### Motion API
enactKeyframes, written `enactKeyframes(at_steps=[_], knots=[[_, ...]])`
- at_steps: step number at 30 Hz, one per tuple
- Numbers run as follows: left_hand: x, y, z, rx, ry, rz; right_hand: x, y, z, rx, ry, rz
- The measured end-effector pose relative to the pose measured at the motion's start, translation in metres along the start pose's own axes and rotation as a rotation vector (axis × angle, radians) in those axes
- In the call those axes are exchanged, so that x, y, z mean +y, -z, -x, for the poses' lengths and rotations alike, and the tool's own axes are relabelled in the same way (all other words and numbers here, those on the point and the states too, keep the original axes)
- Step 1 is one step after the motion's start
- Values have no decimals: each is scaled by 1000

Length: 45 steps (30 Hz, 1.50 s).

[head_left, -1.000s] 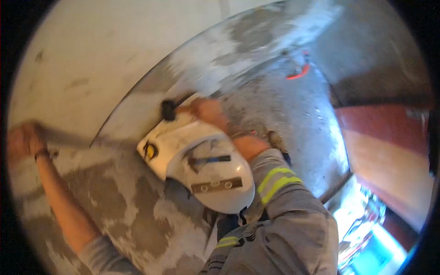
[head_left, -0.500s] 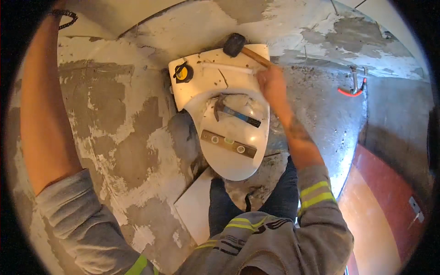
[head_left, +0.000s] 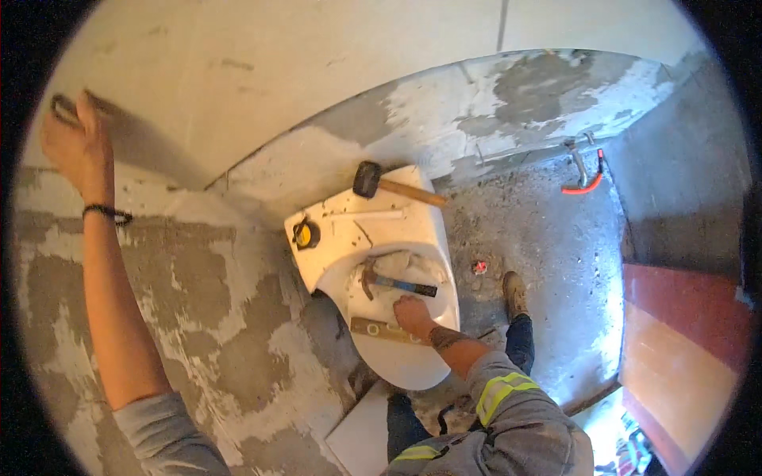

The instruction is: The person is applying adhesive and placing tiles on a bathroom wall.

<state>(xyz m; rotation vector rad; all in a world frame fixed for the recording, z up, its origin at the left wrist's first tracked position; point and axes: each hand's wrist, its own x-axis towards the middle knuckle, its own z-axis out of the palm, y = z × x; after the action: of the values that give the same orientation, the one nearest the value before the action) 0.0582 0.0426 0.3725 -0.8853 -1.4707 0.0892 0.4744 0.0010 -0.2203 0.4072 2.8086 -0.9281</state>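
My right hand (head_left: 413, 316) is curled over the white toilet (head_left: 405, 369), beside the middle of a spirit level (head_left: 371, 329) lying across it; its fingertips are hidden. Just beyond that hand lies a claw hammer (head_left: 401, 285) with a blue and black handle. A rubber mallet (head_left: 413, 190) with a wooden handle rests on the toilet's far end, free of my hand. A black and yellow tape measure (head_left: 305, 234) sits at that end's left corner. My left hand (head_left: 79, 151), raised high at the pale wall, has curled fingers around a dark thing I cannot make out.
Patchy plastered wall (head_left: 238, 317) runs along the left. A metal pipe with a red hose (head_left: 583, 186) comes up at the right back. A small red object (head_left: 479, 267) lies on the floor near my shoe (head_left: 516, 293). A white board (head_left: 361, 428) leans low near my legs.
My right hand has let go of the mallet, which stays on the toilet, and moved nearer to the spirit level. My left hand has come into view. The view has shifted.
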Motion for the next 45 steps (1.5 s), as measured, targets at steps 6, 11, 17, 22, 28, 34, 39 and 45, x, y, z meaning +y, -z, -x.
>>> enactKeyframes(at_steps=[6, 11, 17, 22, 28, 34, 39, 45], knots=[[59, 23, -8, -40, 193, 163, 11, 5, 3, -89, -70, -77], [69, 30, 1, -147, 229, 173, 9, 14, 7, -12, 130, 42], [106, 37, 15, -175, 256, 243, 22, 60, 19, -14, 63, -238], [131, 44, 24, -170, 359, 355, 18, 192, 9, 325, 29, -620], [176, 66, 30, -237, 622, 577, -9, 364, -25, 664, 46, -1112], [205, 65, 38, -284, 868, 852, -60, 469, -51, 792, 184, -1298], [220, 88, 6, -730, 1141, 1760, -83, 502, -81, 797, 242, -1459], [232, 110, -8, -820, 1269, 2038, -81, 506, -85, 769, 305, -1441]])
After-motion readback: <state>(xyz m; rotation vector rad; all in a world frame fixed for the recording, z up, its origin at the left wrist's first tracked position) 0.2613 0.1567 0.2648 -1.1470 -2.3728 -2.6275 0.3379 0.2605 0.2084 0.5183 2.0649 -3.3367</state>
